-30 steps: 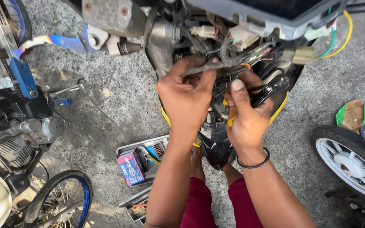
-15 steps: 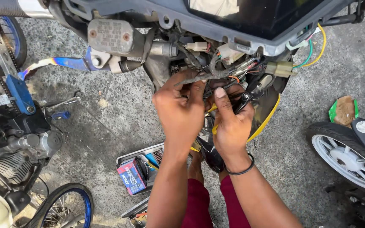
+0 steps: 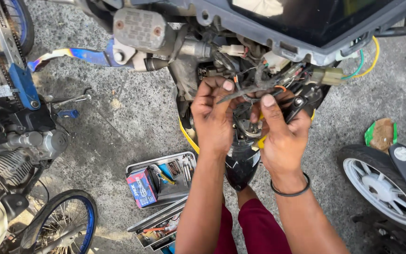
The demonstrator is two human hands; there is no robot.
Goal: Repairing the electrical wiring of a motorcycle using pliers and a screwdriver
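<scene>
Both hands work under the opened front of a motorbike (image 3: 306,28). My left hand (image 3: 214,117) pinches a dark wrapped wire bundle (image 3: 252,89) between thumb and fingers. My right hand (image 3: 280,129), with a black band at the wrist, grips the same bundle from the right, thumb on top. Loose wires and pale connectors (image 3: 327,75) hang around the bundle. A black and yellow front fender (image 3: 240,162) sits right below the hands.
An open metal toolbox (image 3: 165,176) with a small red and blue box lies on the concrete at lower left. A second bike's engine (image 3: 19,141) and blue-rimmed wheel (image 3: 64,221) stand at left. A spanner (image 3: 69,99) lies nearby. Another wheel (image 3: 381,188) is at right.
The view has shifted slightly, so the hands sit more to the right in frame. Both hands keep hold of the wire bundle, the right thumb now pressing on top.
</scene>
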